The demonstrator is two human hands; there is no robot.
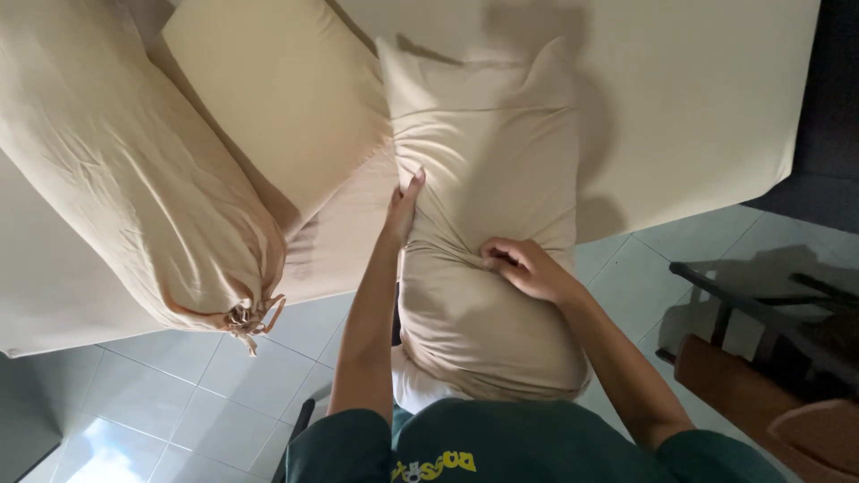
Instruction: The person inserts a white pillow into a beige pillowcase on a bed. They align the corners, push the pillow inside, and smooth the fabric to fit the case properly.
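A cream pillow (483, 152) in a beige case hangs lengthwise off the edge of the bed (698, 98), its lower end against my body. My left hand (403, 207) lies flat with fingers together along the pillow's left side. My right hand (521, 266) is clenched on a bunch of the case fabric near the pillow's middle, pinching it into folds.
A long beige bolster (125, 170) with a tied end lies diagonally at the left. Another flat cream pillow (286, 98) rests beside it on the bed. Light floor tiles (179, 394) lie below. A dark frame and brown wooden furniture (761, 367) stand at the right.
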